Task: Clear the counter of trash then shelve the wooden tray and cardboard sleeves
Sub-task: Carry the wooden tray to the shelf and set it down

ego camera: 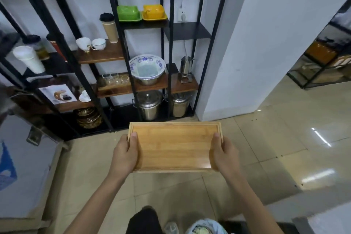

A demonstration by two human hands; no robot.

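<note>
Two bare hands hold the wooden tray (pixel 174 146) level in the air above the floor, well clear of any shelf. The left hand (pixel 124 155) grips the tray's left short edge, its thumb lying on the inner face beside the rim, the fingers hidden beneath. The right hand (pixel 225 153) grips the right short edge in the same way, thumb on top. Each grip is clenched on the tray. The tray is empty, a pale rectangle with a raised rim all round.

Beneath it lies a floor (pixel 266 138) of glossy beige tiles that catch streaks of ceiling light on the right. Straight ahead stands a black metal shelving unit (pixel 171 43) with dark wooden boards, set against a white wall. On its upper board sit a green dish (pixel 128 13) and a yellow dish (pixel 154 12), just beside each other. Lower down, a blue-patterned bowl (pixel 147 68) rests in a steel basin, with a steel jug (pixel 186 65) near it on the same board. Two lidded steel pots (pixel 150 104) stand at the bottom. To the left, white cups (pixel 90 44), a tall paper cup with a black lid (pixel 109 27), small glasses (pixel 114 79) and a stack of golden plates (pixel 89 118) fill other boards. A white pillar (pixel 256 43) rises on the right, and past it another black frame shows through a doorway. A cardboard box (pixel 22 167) stands at the left edge.
</note>
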